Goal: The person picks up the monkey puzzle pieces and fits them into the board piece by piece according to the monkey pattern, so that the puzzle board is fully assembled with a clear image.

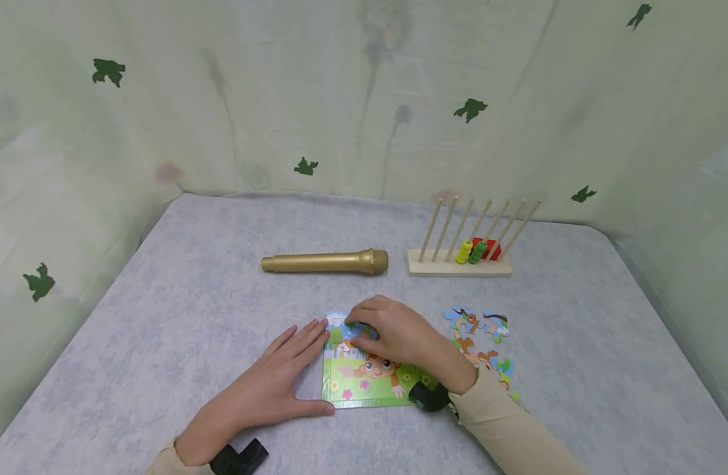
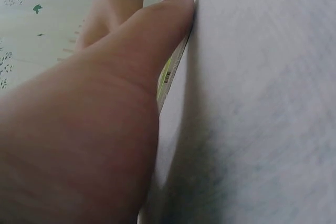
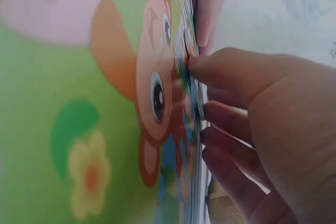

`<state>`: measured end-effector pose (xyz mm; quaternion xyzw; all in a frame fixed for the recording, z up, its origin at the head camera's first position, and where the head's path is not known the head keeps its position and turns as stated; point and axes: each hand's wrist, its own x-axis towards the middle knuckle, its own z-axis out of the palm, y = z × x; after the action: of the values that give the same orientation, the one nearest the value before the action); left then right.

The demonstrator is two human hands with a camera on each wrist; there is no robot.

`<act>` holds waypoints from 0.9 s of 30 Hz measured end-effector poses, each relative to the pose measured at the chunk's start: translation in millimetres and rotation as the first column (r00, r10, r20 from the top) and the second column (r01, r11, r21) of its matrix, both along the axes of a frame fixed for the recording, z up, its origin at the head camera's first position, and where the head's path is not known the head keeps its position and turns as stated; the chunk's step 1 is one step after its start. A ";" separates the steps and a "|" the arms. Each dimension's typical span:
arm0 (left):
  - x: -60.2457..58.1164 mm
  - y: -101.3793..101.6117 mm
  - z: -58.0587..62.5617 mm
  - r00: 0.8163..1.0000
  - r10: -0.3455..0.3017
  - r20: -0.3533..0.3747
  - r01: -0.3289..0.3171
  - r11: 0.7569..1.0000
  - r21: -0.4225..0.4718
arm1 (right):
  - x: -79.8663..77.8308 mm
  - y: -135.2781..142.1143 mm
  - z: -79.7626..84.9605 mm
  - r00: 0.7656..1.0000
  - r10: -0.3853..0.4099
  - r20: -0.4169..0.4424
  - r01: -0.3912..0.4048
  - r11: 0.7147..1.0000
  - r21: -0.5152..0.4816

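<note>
A puzzle board (image 1: 364,394) with a cartoon monkey and flowers lies on the table, framed by a green border. My left hand (image 1: 274,382) rests along its left side, fingers straight; the thumb (image 2: 176,3) lies at the board's lower left corner. Over the upper part of the board, my right hand (image 1: 399,333) pinches a puzzle piece (image 3: 198,100) between thumb and fingers, right at the board's surface. That piece is mostly hidden by the fingers. Loose puzzle pieces (image 1: 496,325) with animal pictures lie right of the board, partly behind the right forearm.
Behind the board lies a gold toy microphone (image 1: 322,262). A wooden peg stand (image 1: 459,269) with upright rods stands at the back right, carrying yellow, green and red beads. A pale curtain (image 1: 340,99) with dark green leaf shapes hangs behind the table (image 1: 191,277).
</note>
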<state>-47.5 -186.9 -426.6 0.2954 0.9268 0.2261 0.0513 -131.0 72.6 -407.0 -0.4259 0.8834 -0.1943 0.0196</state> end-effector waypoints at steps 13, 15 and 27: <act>-0.3 -0.5 0.8 1.000 0.000 0.013 0.000 1.000 -0.008 | 0.7 -2.1 -1.9 0.998 0.024 -0.049 -0.025 1.000 -0.009; -0.1 -0.8 0.7 1.000 0.003 0.018 -0.003 1.000 -0.005 | 0.2 -2.3 -1.8 0.999 0.028 -0.041 -0.028 1.000 -0.008; -1.0 -0.5 -0.1 0.999 0.000 0.034 0.000 1.000 -0.002 | -0.3 2.3 1.5 0.999 0.025 0.043 -0.025 1.000 -0.020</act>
<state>-48.5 -187.4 -426.7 0.2916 0.9260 0.2299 0.0673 -131.3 75.0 -405.5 -0.4328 0.8755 -0.2117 0.0370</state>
